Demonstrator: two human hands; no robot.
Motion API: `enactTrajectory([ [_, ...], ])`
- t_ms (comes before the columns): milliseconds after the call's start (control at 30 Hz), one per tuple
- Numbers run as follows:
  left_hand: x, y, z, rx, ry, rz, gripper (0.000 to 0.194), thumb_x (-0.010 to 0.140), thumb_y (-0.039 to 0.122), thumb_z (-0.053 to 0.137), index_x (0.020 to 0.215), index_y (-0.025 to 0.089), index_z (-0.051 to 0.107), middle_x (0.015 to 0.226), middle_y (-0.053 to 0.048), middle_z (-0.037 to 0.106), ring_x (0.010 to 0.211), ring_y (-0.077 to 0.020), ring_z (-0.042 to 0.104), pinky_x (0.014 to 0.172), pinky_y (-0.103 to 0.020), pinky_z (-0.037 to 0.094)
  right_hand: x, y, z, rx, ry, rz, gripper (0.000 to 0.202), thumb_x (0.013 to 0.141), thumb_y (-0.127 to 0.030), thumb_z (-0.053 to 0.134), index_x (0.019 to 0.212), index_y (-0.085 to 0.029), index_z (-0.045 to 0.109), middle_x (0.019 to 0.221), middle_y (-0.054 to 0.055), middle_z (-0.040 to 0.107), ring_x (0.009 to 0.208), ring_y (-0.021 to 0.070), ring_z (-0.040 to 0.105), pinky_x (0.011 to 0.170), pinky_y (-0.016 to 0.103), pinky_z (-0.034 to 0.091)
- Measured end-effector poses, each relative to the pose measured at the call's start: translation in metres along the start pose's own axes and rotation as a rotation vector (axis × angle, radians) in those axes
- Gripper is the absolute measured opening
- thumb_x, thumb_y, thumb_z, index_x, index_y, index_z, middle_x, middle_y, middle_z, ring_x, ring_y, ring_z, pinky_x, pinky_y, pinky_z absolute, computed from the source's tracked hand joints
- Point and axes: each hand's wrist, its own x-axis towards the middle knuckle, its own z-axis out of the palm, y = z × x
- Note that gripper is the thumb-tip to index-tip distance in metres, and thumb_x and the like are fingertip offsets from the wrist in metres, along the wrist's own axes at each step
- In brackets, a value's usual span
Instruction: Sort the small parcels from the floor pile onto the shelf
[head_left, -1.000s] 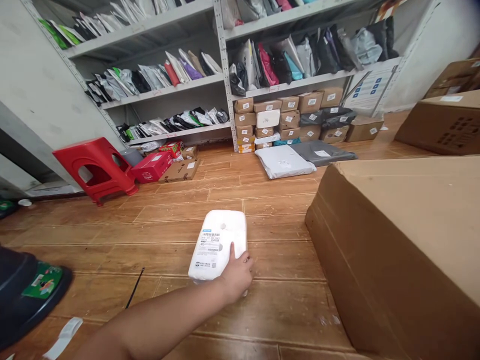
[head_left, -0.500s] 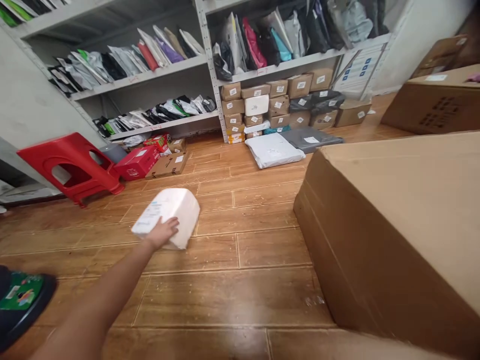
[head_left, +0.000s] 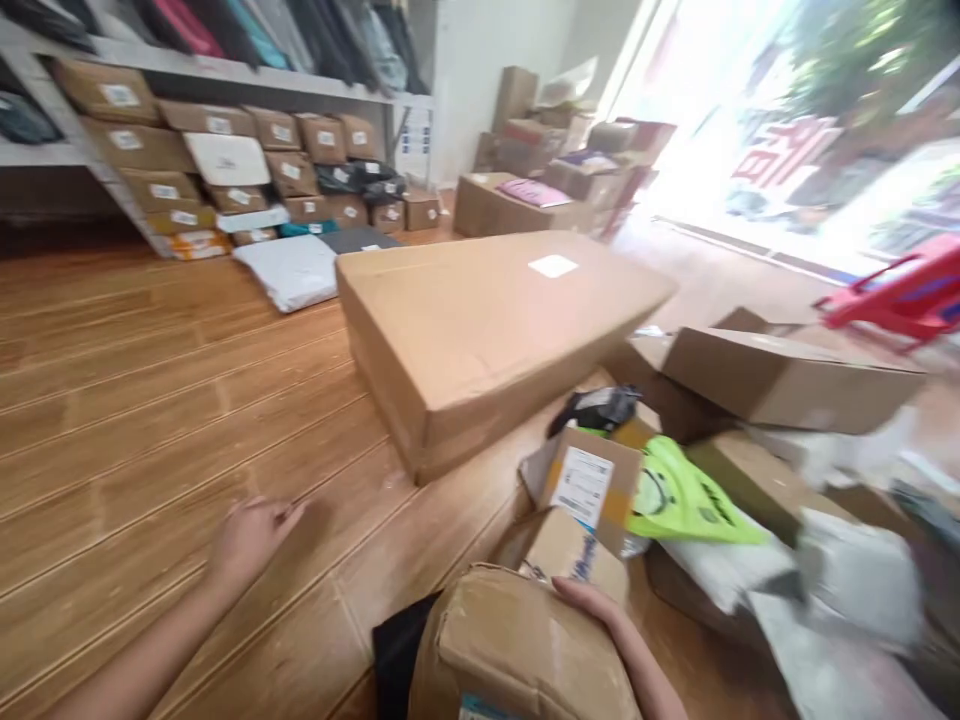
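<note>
The left hand hangs low above the wooden floor, with the fingers loosely spread and nothing in them; the picture is blurred there, so I cannot tell if the fingertips touch the boards. The right hand lies on the far upper edge of a taped cardboard box at the bottom of the view, very near the camera. Its fingers are laid flat and slightly curled over the edge, resting on the box rather than closing around it. Just behind this box stands a smaller carton with a white printed label, and beside it lies a bright green bag among a heap of grey and white mailers. A dark bag lies between the carton and a large flat cardboard box, which rests on the floor in the middle of the room. Another long carton lies on the pile to the right. Far at the left, small labelled boxes are stacked under a shelf, with a white parcel on the floor before them. A red stool stands at the right edge, near the bright doorway.
</note>
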Motion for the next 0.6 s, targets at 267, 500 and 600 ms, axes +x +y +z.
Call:
enactTrajectory([
  [267, -0.031, 0.126, -0.04, 0.029, -0.288, 0.449, 0.064, 0.093, 0.055, 0.023, 0.087, 0.024, 0.078, 0.09, -0.01, 0.078, 0.094, -0.0316, 0.071, 0.089, -0.046, 0.054, -0.079, 0.05, -0.108, 0.332, -0.347, 0.311, 0.087, 0.05, -0.022, 0.066, 0.134, -0.022, 0.044, 0.107, 0.005, 0.068, 0.097, 0.0265, 0.066, 0.081, 0.032, 0.051],
  [500, -0.083, 0.32, -0.015, 0.135, -0.525, 0.118, 0.135, 0.053, 0.066, 0.073, 0.154, 0.004, 0.008, 0.161, -0.03, 0.008, 0.149, -0.0453, 0.014, 0.114, -0.062, 0.028, -0.078, 0.202, -0.036, 0.387, -0.038, 0.494, 0.093, 0.045, -0.035, 0.06, 0.13, -0.008, 0.034, 0.093, 0.009, 0.064, 0.093, 0.0296, 0.065, 0.081, 0.036, 0.05],
  [600, -0.094, 0.356, 0.014, 0.194, -0.516, 0.025, 0.14, 0.044, 0.059, 0.08, 0.153, 0.006, 0.011, 0.16, -0.033, 0.005, 0.149, -0.0455, 0.01, 0.114, -0.067, 0.02, -0.059, 0.22, -0.019, 0.346, 0.074, 0.434, 0.093, 0.059, -0.048, 0.056, 0.136, -0.005, 0.028, 0.125, 0.024, 0.059, 0.119, 0.0356, 0.059, 0.102, 0.044, 0.045],
])
